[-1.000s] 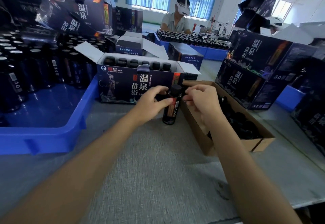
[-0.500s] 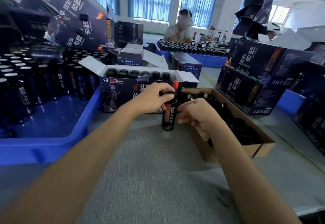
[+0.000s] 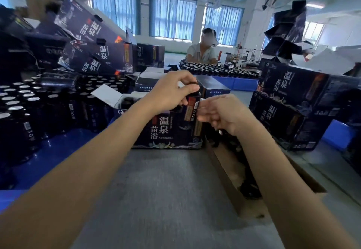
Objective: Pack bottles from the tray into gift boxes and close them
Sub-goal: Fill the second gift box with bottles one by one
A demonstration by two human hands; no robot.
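Observation:
My left hand (image 3: 172, 92) grips a dark bottle (image 3: 191, 110) by its cap and neck, holding it in the air in front of the open dark gift box (image 3: 166, 131). Just right of the bottle is my right hand (image 3: 220, 113), fingers loosely curled near the label; whether they touch it is unclear. Bottle caps show in the box's left end, under its raised white flap (image 3: 106, 94). The blue tray (image 3: 58, 151) on the left holds several dark bottles (image 3: 23, 108).
A brown cardboard box (image 3: 244, 207) with dark items lies under my right forearm. Closed gift boxes (image 3: 289, 108) are stacked at the right, and others (image 3: 88, 39) are piled at the back left. A person sits behind another blue tray of bottles (image 3: 242, 82).
My left hand took the bottle by its top and lifted it off the table up to the box's height. My right hand slid from the neck to beside the label. The view tilted up.

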